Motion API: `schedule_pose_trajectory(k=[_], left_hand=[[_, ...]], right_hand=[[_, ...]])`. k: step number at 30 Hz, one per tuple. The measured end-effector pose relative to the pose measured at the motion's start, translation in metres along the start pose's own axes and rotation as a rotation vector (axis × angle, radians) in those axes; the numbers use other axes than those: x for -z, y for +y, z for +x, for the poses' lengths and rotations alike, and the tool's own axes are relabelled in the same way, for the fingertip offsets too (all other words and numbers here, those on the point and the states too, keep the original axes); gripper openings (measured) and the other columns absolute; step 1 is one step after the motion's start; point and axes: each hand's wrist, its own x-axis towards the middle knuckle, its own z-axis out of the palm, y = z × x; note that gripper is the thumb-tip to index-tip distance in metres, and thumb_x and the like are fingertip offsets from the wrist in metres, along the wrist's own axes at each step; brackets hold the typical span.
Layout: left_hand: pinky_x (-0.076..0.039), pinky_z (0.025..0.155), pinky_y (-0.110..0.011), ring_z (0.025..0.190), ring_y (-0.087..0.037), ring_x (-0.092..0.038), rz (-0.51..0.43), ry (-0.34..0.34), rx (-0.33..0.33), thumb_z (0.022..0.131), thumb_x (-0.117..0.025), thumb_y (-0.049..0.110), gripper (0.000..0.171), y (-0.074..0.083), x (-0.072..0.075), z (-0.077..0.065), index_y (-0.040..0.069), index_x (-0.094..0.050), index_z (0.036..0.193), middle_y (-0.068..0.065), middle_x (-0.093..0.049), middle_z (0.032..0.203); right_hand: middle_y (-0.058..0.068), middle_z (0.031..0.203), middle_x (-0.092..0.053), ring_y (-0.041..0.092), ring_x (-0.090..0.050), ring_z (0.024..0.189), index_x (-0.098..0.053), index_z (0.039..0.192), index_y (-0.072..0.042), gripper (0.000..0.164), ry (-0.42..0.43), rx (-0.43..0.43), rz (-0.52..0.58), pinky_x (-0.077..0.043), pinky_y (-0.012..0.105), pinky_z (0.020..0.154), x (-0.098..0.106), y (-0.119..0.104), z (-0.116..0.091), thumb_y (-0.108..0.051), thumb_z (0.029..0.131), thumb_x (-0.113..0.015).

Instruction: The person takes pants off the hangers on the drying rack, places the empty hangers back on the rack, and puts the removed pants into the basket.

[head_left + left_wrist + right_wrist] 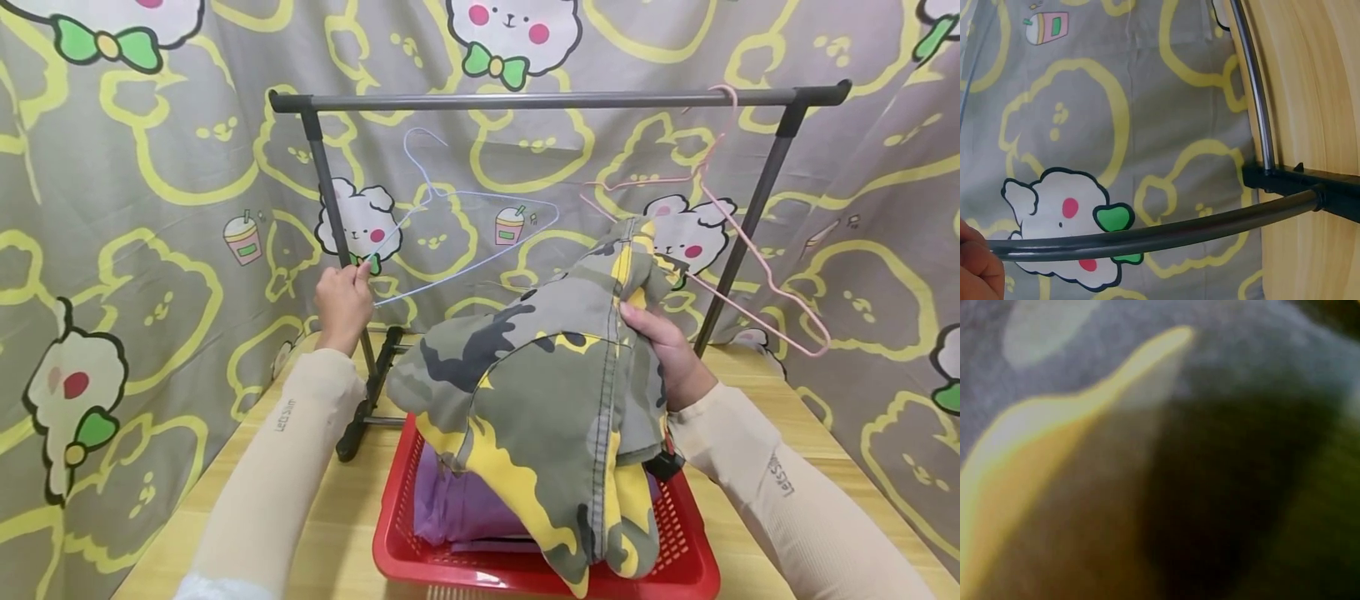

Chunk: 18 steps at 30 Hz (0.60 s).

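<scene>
My left hand [345, 304] grips one end of a thin light-blue clothes hanger [480, 271], its hook pointing up and off the rail. In the left wrist view only part of the left hand [979, 265] shows at the lower left corner. My right hand [671, 354] holds a folded camouflage garment [547, 392] in grey, green, black and yellow, thumb on top; the other fingers are hidden behind the cloth. The garment hangs over a red basket [386, 533]. Blurred camouflage cloth [1116, 456] fills the right wrist view.
A dark metal clothes rack [525, 102] stands on the wooden table [315, 517]. From its rail, at the right, hangs a pink hanger [738, 225]. Purple cloth [465, 504] lies in the basket. A patterned curtain [180, 167] surrounds the table.
</scene>
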Motion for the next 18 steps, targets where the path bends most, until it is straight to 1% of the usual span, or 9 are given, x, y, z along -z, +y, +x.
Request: schedule_pose_trajectory(k=[6, 9, 10, 12, 15, 18], left_hand=[[-0.038, 0.069, -0.051, 0.077, -0.039, -0.046, -0.021, 0.016, -0.010, 0.096, -0.039, 0.040, 0.050, 0.0001, 0.0017, -0.0007, -0.003, -0.056, 0.075, -0.021, -0.049, 0.077], [-0.038, 0.068, -0.050, 0.076, -0.038, -0.045, -0.019, 0.022, -0.024, 0.096, -0.039, 0.038, 0.049, 0.0008, 0.0019, -0.0008, -0.003, -0.054, 0.073, -0.020, -0.049, 0.076], [-0.038, 0.067, -0.050, 0.075, -0.037, -0.045, -0.020, 0.024, -0.030, 0.096, -0.039, 0.038, 0.049, 0.0011, 0.0022, -0.0009, -0.002, -0.053, 0.073, -0.020, -0.049, 0.076], [-0.037, 0.067, -0.049, 0.074, -0.037, -0.044, -0.020, 0.026, -0.046, 0.096, -0.041, 0.037, 0.048, 0.0017, 0.0024, -0.0010, -0.002, -0.052, 0.071, -0.020, -0.048, 0.074], [-0.037, 0.066, -0.049, 0.073, -0.037, -0.044, -0.030, 0.024, -0.062, 0.096, -0.044, 0.035, 0.046, 0.0035, 0.0036, -0.0013, -0.001, -0.052, 0.069, -0.019, -0.047, 0.072], [-0.036, 0.067, -0.049, 0.072, -0.037, -0.044, -0.034, 0.011, -0.064, 0.095, -0.045, 0.035, 0.045, 0.0042, 0.0041, -0.0023, 0.000, -0.051, 0.068, -0.018, -0.046, 0.071]], right_hand=[[0.010, 0.106, -0.063, 0.017, -0.061, 0.095, -0.054, 0.111, 0.000, 0.041, -0.012, -0.040, 0.054, -0.045, 0.026, 0.086, -0.0010, 0.0008, -0.0001, -0.017, 0.101, -0.018], [0.009, 0.104, -0.063, 0.017, -0.061, 0.094, -0.055, 0.110, 0.000, 0.041, 0.005, -0.054, 0.031, -0.045, 0.026, 0.085, -0.0004, 0.0005, -0.0010, -0.018, 0.101, -0.019], [0.009, 0.104, -0.064, 0.016, -0.062, 0.093, -0.055, 0.109, 0.000, 0.040, 0.016, -0.054, 0.010, -0.045, 0.026, 0.084, -0.0002, 0.0005, -0.0014, -0.017, 0.101, -0.020], [0.008, 0.100, -0.065, 0.015, -0.062, 0.091, -0.057, 0.106, -0.001, 0.037, 0.065, -0.049, -0.055, -0.046, 0.025, 0.082, 0.0002, 0.0008, -0.0025, -0.016, 0.101, -0.024], [0.005, 0.094, -0.066, 0.013, -0.063, 0.086, -0.058, 0.102, -0.005, 0.030, 0.183, -0.034, -0.211, -0.048, 0.024, 0.078, 0.0008, 0.0022, -0.0039, -0.015, 0.099, -0.030], [0.002, 0.091, -0.065, 0.012, -0.063, 0.084, -0.056, 0.101, -0.007, 0.023, 0.272, -0.053, -0.346, -0.048, 0.023, 0.076, 0.0020, 0.0053, -0.0050, -0.014, 0.098, -0.034]])
